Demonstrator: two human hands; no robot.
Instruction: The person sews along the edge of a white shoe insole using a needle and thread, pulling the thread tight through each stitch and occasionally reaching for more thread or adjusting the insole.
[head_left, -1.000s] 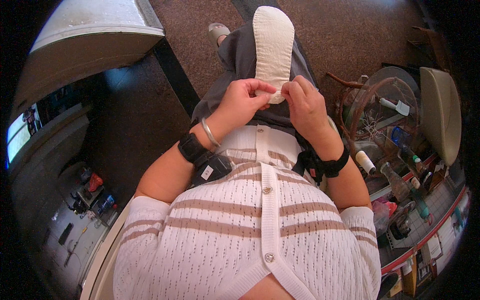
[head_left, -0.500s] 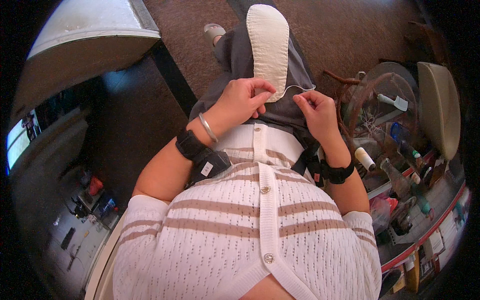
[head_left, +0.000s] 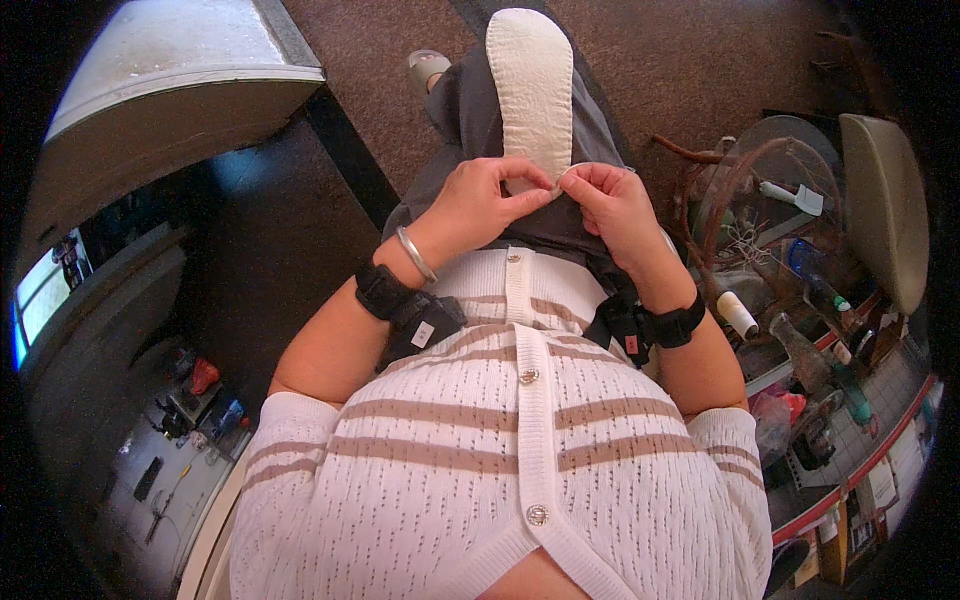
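Observation:
A cream cloth insole with stitches along its edge lies lengthwise over my grey trouser leg. My left hand pinches its near end between thumb and fingers. Close against that spot, on the right, my right hand is closed in a pinch, its fingertips almost meeting the left ones at the insole's edge. A bit of white thread shows by the right fingertips. Whatever the right fingers grip is too small to make out.
To the right stands a cluttered glass-topped surface with a white spool, a glass bottle, a white-handled brush-like tool and a beige board. A pale-topped table stands at upper left. Brown floor lies ahead.
My right hand has moved left to the insole's near end, beside my left hand. The thread stretched between insole and right hand now mostly goes out of sight. My left hand keeps its pinch.

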